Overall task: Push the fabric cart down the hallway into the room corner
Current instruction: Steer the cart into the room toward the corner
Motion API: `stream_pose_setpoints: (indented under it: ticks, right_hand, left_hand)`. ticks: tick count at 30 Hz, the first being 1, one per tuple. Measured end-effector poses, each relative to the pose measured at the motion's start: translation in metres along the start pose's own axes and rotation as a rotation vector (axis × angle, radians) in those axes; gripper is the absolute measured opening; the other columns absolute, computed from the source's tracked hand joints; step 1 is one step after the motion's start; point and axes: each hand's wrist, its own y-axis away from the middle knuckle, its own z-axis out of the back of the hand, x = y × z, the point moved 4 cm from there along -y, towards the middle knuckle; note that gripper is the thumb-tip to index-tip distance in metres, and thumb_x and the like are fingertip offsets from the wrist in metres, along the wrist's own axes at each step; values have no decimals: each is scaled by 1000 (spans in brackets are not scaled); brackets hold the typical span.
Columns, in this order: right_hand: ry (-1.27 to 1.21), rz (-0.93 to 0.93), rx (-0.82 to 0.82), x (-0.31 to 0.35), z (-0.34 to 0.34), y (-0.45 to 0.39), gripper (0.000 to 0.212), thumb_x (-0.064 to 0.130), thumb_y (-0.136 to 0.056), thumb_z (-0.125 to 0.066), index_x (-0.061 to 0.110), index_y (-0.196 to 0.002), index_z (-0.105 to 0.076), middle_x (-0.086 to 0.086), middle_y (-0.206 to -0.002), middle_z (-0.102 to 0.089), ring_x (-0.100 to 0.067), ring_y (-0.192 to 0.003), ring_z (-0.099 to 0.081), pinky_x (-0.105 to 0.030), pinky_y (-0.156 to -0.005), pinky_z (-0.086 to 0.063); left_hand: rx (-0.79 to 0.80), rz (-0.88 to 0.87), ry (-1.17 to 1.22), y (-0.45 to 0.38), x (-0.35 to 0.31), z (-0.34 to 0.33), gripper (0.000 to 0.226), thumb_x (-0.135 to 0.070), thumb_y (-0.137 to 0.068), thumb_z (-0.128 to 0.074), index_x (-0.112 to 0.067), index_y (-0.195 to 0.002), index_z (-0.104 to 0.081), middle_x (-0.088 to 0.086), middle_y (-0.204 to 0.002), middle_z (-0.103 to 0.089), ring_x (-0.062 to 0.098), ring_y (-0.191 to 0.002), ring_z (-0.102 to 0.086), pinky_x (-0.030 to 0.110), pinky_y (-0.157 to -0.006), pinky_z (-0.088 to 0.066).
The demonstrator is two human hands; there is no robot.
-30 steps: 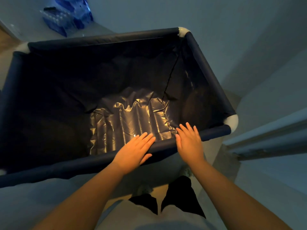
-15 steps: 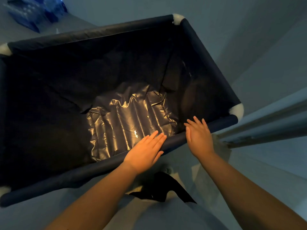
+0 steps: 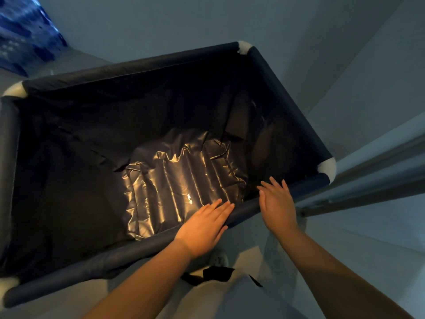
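Note:
The fabric cart [image 3: 287, 93] is a large dark navy bin with padded rails and white corner joints, and it fills most of the view. Its inside holds nothing but a shiny wrinkled liner on the bottom. My left hand [image 3: 203, 229] lies flat, palm down, on the near rail with fingers stretched forward. My right hand [image 3: 277, 203] presses on the same rail further right, close to the near right corner, fingers spread. Neither hand curls around the rail.
A pale wall [image 3: 368, 77] runs close along the cart's right side and behind its far end. A door frame or rail [image 3: 379, 180] juts in at the right, next to the near right corner. Blue plastic packs [image 3: 25, 38] lie on the floor at the far left.
The cart has rolled forward and swung, its far right corner now nearer the wall. Both hands stayed flat on the near rail and moved with it.

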Motion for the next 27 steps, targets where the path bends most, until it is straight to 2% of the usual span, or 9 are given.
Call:
stream_pose_setpoints:
  ticks: [7, 13, 22, 27]
  right_hand:
    - [-2, -120, -4, -31, 7, -16, 42, 22, -99, -27, 9, -121, -60, -5, -134, -56, -21, -138, -31, -39, -118, -7]
    - [3, -226, -17, -35, 9, -25, 43, 23, -99, -25, 12, -121, -60, -3, -135, -56, -19, -139, -29, -38, -118, -4]
    - [8, -362, -60, 6, 5, -39, 44, 21, -99, -22, 11, -121, -59, -5, -135, -55, -22, -138, -31, -40, -118, -6]
    - [-19, -466, -87, 46, 1, -55, 45, 23, -99, -23, 8, -124, -57, -10, -137, -53, -25, -137, -33, -43, -118, -9]
  left_hand:
    - [41, -96, -9, -42, 1, 8, 54, -34, -99, -30, -18, -146, -8, 3, -154, -21, 19, -142, -12, 33, -115, -10]
    - [61, -145, -98, -67, 17, 18, 56, -37, -98, -33, -18, -146, -11, 5, -153, -24, 22, -141, -14, 38, -115, -12]
    - [27, -177, -190, -77, 80, 42, 56, -43, -97, -34, -24, -145, -13, 3, -153, -23, 22, -141, -12, 40, -115, -7]
    - [10, -150, -202, -69, 143, 65, 60, -41, -97, -34, -13, -146, -11, 6, -155, -16, 24, -143, -4, 40, -116, -6]
